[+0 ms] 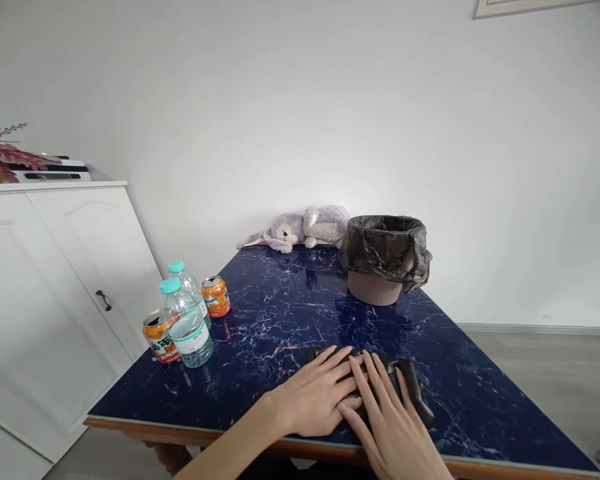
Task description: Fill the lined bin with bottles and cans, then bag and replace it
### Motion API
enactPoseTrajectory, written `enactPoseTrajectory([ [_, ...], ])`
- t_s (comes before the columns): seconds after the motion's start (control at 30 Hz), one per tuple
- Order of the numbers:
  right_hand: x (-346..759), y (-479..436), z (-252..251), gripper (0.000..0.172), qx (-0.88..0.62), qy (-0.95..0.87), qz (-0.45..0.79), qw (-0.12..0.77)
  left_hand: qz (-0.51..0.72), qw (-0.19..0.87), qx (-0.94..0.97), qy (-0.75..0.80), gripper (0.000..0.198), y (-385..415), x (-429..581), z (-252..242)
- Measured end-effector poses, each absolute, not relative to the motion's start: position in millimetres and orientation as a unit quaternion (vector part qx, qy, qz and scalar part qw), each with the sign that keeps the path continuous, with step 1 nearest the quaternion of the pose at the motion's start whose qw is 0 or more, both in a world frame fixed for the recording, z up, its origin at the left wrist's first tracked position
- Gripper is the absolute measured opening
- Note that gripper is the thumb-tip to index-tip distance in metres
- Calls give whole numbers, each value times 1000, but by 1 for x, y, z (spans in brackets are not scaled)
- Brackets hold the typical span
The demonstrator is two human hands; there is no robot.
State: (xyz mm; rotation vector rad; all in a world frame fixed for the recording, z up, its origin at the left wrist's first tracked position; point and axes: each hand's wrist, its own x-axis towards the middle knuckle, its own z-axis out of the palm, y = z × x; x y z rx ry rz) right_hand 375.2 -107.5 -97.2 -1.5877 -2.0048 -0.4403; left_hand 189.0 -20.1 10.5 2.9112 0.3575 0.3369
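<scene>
We press L hand (317, 398) & R hand (393, 421) flat on the folded blk bag (417, 390) — fingers straight, nothing clasped. It lies nr the table's (280, 320) front edge, long axis approx. L–R, R end angled twd us — bin (375, 288) stands beyond.

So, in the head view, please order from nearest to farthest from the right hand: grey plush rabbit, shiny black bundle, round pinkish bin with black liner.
1. Shiny black bundle, under the right hand
2. Round pinkish bin, farther back
3. Grey plush rabbit, farthest back, leftward
</scene>
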Motion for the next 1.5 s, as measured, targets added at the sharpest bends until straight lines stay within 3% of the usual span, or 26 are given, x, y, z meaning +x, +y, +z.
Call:
enactPoseTrajectory([
  [0.13,381,-109,-99,65,-593,-743,-140,276,101,106,980,137,64,-16,185,9],
  [0.3,377,-105,-102,76,-610,-721,-180,273,75,105,980,150,61,-10,173,8],
  [0.53,382,-105,-103,80,-612,-733,-181,236,61,102,975,185,57,-10,161,6],
  [0.83,407,-103,-87,70,-604,-763,-78,216,151,73,956,242,59,-15,137,-3],
  [1.0,391,-115,-77,78,-570,-763,-167,255,213,49,925,310,52,-21,137,-4],
  [1.17,362,-126,-101,90,-534,-777,-224,247,287,27,907,307,42,-23,139,-1],
  [1.5,417,-95,-101,57,-602,-758,-163,192,294,43,899,322,42,-25,138,-1],
])
